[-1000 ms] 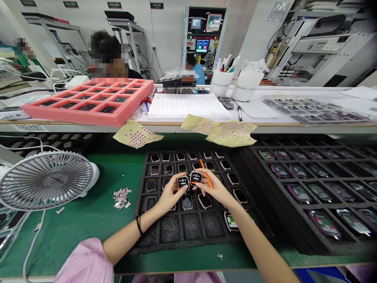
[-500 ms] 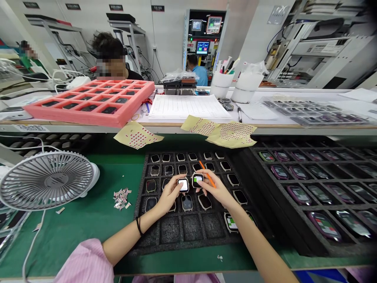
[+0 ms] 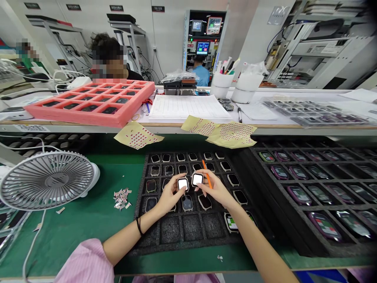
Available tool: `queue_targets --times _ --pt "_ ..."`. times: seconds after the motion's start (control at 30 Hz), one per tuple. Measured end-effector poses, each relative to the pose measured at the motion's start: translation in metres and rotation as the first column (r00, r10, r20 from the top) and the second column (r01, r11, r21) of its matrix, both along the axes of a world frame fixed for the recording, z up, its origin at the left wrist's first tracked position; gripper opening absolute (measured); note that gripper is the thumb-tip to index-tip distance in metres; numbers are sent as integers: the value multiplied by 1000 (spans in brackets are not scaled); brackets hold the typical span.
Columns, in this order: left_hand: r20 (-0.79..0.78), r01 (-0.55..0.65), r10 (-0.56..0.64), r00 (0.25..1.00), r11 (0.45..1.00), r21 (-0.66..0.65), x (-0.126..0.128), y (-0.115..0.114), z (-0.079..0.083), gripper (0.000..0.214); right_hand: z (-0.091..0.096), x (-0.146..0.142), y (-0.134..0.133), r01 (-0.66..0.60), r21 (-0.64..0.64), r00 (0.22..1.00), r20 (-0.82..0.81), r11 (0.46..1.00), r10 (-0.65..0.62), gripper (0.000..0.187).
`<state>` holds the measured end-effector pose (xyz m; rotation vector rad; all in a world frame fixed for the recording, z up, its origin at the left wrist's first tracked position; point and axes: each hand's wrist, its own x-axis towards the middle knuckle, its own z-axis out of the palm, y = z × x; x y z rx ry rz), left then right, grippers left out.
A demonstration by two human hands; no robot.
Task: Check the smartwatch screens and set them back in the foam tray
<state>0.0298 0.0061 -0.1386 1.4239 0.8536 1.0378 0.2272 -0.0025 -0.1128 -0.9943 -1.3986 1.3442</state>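
My left hand [image 3: 171,194] clamps 1 lit watch [image 3: 183,184], my right hand [image 3: 213,192] another watch [image 3: 197,179] plus orange stick [image 3: 207,177], both close together above the foam tray [image 3: 191,226].

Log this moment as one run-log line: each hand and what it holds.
left hand: smartwatch, screen lit white | right hand: smartwatch, screen lit white, orange stick | below: black foam tray

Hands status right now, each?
Left hand: closed, holding a smartwatch with a lit white screen.
Right hand: closed, holding a second lit smartwatch and an orange stick.
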Motion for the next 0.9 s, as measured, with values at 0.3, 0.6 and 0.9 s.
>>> queue_targets --times 0.3,0.6,0.9 --pt "-12 -40 39 999 996 -83 -1 -2 11 34 3 2 -1 132 -36 991 38 991 -130 20" --pt "-13 -3 2 1000 998 -69 -3 -2 11 39 5 0 -1 77 -27 997 0 997 -77 27" --pt "-23 2 -4 1000 998 -64 -3 -1 8 39 6 -1 -1 104 -27 994 -8 994 -105 23"
